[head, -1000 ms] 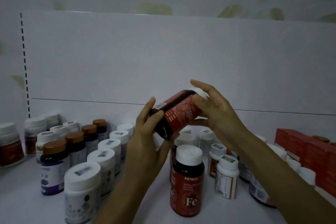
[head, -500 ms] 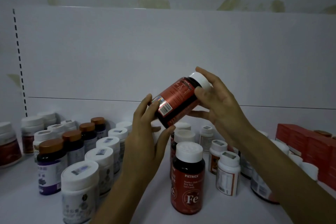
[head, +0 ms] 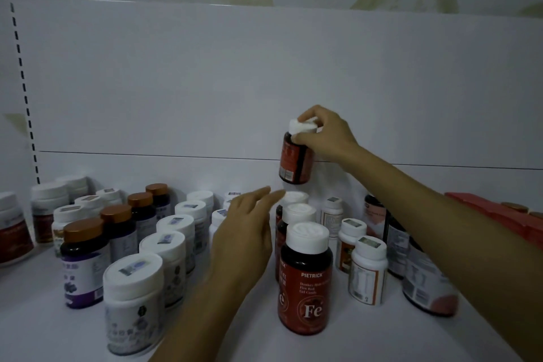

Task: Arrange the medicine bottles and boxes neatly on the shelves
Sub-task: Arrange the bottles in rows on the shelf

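1. Up in the air above the back of the white shelf, a dark bottle with a red label and a white screw cap hangs upright, clear of everything below it.
2. Its cap is pinched from above by the right hand, whose grip is clamped on the cap with fingers curled round the rim; the bottle's body hangs free beneath.
3. Directly below it stands a row of matching red-labelled bottles with white caps, running from the back to the front; the front one reads "PIETRICK" and "Fe".
4. The left hand hovers just left of that row, its grip apart and holding nothing, fingertips reaching toward the cap of the rearmost bottle.
5. Farther left stand rows of white-capped white tubs and dark bottles with copper-coloured lids.
6. To the right of the red row stand small white bottles with orange-trimmed labels, and red boxes lie at the far right edge.
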A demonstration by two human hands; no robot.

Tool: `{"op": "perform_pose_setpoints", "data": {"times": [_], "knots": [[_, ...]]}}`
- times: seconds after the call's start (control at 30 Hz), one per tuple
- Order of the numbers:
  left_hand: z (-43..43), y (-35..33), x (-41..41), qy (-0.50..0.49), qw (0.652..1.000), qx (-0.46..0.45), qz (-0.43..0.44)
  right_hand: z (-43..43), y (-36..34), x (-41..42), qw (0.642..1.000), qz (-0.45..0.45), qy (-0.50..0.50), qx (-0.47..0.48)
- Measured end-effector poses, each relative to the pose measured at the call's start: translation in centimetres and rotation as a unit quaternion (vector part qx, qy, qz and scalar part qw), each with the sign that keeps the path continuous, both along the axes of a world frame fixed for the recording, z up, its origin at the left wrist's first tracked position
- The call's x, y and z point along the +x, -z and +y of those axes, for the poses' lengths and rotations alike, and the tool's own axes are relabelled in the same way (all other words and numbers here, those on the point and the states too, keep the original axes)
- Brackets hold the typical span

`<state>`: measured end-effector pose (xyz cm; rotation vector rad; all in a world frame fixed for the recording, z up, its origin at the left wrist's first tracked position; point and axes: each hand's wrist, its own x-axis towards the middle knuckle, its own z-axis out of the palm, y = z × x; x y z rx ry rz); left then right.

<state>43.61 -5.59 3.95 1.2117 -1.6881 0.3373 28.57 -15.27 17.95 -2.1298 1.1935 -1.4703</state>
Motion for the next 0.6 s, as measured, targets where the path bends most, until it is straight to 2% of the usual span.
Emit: {"op": "perform_pose_setpoints", "data": {"times": [0.07, 0.17, 0.3, 0.43, 0.5, 0.6], "knots": [[-0.1, 0.2, -0.2, -0.004, 0.999, 0.027, -0.030, -1.1, 0.9, 0.2, 0.999, 0.026, 0.020, 0.013], [0.0, 0.2, -0.1, 0.007, 0.998, 0.006, -0.054, -2.1, 2.5, 0.7, 0.998, 0.035, 0.023, 0.043], [0.0, 0.1, -0.2, 0.008, 0.999, 0.003, -0.046, -2.8, 4.2, 1.4, 0.991, 0.095, 0.037, 0.087], [0.1, 0.0, -0.4, -0.007, 0.999, -0.003, -0.047, -2.9, 4.9, 1.5, 0.968, 0.158, 0.014, 0.196], [0.1, 0.0, -0.4, -0.011, 0.998, -0.008, -0.054, -2.8, 5.0, 1.2, 0.954, 0.163, -0.006, 0.252], [0.2, -0.1, -0.5, -0.013, 0.998, -0.009, -0.060, -2.6, 4.8, 0.8, 0.949, 0.140, -0.019, 0.281]]}}
